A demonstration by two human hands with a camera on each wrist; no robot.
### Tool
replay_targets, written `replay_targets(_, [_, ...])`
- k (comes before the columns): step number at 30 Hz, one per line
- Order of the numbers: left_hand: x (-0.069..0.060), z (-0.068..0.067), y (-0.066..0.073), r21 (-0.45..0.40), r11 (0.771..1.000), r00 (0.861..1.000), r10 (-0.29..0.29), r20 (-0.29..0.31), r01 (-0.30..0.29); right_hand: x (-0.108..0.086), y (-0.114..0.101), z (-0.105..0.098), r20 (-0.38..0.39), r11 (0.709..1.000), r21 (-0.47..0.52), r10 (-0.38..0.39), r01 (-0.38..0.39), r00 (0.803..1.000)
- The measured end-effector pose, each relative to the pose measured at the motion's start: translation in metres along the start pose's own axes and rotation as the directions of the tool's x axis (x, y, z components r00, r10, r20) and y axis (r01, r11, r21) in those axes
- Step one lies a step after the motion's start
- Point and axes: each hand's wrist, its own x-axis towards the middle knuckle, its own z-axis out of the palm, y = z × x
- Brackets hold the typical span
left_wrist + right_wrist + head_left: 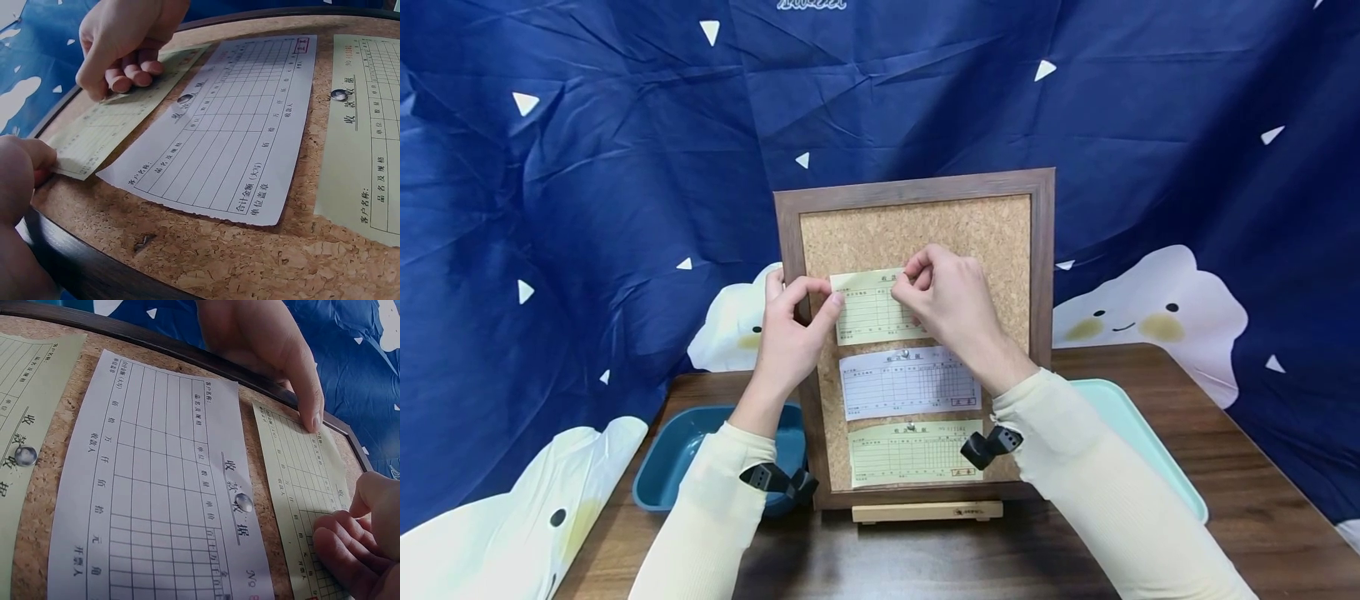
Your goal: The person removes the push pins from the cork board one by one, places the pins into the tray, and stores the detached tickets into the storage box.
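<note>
**Loose hold, uneven press pose risk**

At left, we see the left hand (793,337) pinching the edge of the top green slip (867,310), against the corkboard (844,237); a loosened hold could tilt it. At right, the right hand (958,307) bunches its fingertips at the slip's upper edge; whether they pinch anything, we cannot tell. Uneven pressure could crease it.

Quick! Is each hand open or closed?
Left hand: closed, pinching the top pale-green rectangular paper slip by its left edge.
Right hand: closed; whether it holds anything is hidden.
</note>
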Motion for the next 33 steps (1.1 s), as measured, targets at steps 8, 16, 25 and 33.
replay_targets(8, [0.000,0.002,-0.001,-0.008,1.000,1.000,-0.007,-0.001,0.007,-0.003,0.002,-0.003,0.006,0.999,0.033,0.008,-0.009,1.000])
replay_targets(16, [0.000,0.002,0.002,-0.018,1.000,1.000,-0.008,-0.010,0.008,-0.007,0.005,-0.007,-0.009,1.000,0.015,0.018,-0.018,1.000])
replay_targets(25, [-0.001,0.001,0.002,-0.028,1.000,0.999,-0.009,-0.036,0.008,-0.010,0.010,-0.013,-0.036,1.000,-0.004,-0.021,0.021,0.999])
replay_targets(33, [-0.002,-0.002,-0.001,-0.057,0.998,0.997,-0.005,-0.072,0.001,-0.015,0.016,-0.019,-0.061,0.995,-0.004,-0.099,0.099,0.993])
